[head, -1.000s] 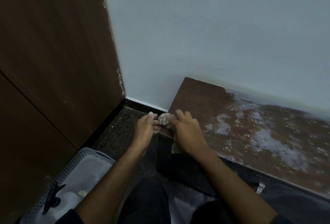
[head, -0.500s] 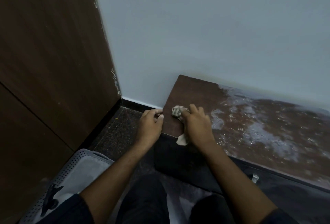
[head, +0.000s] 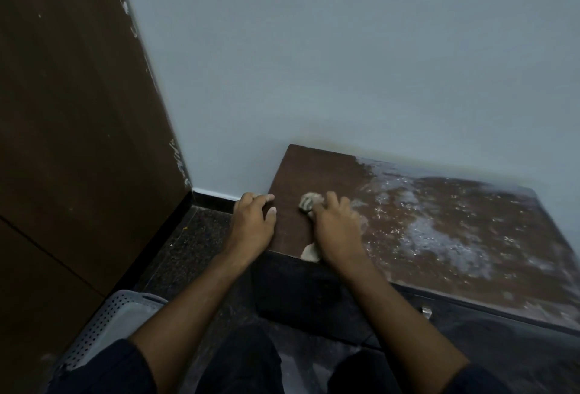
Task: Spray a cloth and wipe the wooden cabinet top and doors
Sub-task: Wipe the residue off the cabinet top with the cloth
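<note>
A low wooden cabinet top [head: 320,171] lies against the wall, brown and clean at its left end, covered with pale dust and wet streaks [head: 439,224] further right. My right hand [head: 337,230] presses a crumpled pale cloth [head: 309,200] onto the top near its left front corner; a bit of cloth also shows under the wrist at the front edge. My left hand [head: 252,221] grips the cabinet's left edge, fingers curled over the side and thumb on the top. The dark cabinet front [head: 301,296] falls below the hands.
A tall dark wooden door or panel [head: 72,130] fills the left. A pale blue-grey wall [head: 345,64] rises behind the cabinet. A perforated grey plastic basket [head: 106,327] stands on the dark speckled floor [head: 191,243] at lower left. A small metal handle [head: 426,312] shows on the cabinet front.
My right hand has slid the cloth from the left edge rightward onto the top. My left hand let go of the cloth and took hold of the cabinet's left edge.
</note>
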Available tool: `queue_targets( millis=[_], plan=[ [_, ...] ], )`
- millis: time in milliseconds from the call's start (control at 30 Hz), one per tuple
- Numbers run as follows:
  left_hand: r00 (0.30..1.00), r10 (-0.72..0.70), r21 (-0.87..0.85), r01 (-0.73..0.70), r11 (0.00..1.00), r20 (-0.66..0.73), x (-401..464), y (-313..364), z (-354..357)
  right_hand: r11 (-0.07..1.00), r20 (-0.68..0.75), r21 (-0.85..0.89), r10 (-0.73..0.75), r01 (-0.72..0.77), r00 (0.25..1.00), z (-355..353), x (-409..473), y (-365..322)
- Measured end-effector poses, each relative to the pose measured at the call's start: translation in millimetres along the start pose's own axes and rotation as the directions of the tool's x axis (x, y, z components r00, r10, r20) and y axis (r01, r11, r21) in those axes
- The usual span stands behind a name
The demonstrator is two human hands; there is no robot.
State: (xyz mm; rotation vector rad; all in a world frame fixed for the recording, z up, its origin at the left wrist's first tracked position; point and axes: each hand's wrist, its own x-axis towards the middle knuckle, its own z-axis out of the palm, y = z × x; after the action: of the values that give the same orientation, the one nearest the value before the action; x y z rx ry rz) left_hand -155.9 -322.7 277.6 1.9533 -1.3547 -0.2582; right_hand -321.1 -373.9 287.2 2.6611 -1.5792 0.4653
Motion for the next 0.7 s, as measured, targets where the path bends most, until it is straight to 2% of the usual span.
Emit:
queue_targets(
  millis=[100,200,333,467,600,700],
  plan=[
    [0.999,0.050,0.011,-0.050,0.999,-0.007,8.7,2.2,7.7,0.979,0.013,0.019,-0.202,0.201,0.979,6.4,-32.1,-13.6],
    [0.998,0.066,0.055,-0.066,0.996,-0.011,10.7,7.6,13.0,0.963,0.029,0.033,-0.268,0.267,0.963,9.9,-26.6,1.2],
    [0.997,0.047,0.107,-0.040,0.993,-0.068,13.3,15.8,14.1,0.984,0.071,-0.003,-0.176,0.177,0.982,3.7,26.3,27.6],
    [0.999,0.001,0.121,0.005,0.993,-0.045,22.6,23.9,15.4,0.999,0.099,-0.028,-0.037,0.040,0.994,7.8,76.1,50.5],
    [0.999,-0.024,0.022,0.025,0.999,-0.045,32.0,21.1,14.4,0.995,0.095,-0.085,0.049,-0.041,0.994,14.1,99.0,49.7],
    [0.995,-0.075,-0.110,0.068,0.992,-0.059,35.2,13.5,10.6,0.998,0.077,-0.063,0.012,-0.008,0.997,15.2,83.4,39.9]
  ],
)
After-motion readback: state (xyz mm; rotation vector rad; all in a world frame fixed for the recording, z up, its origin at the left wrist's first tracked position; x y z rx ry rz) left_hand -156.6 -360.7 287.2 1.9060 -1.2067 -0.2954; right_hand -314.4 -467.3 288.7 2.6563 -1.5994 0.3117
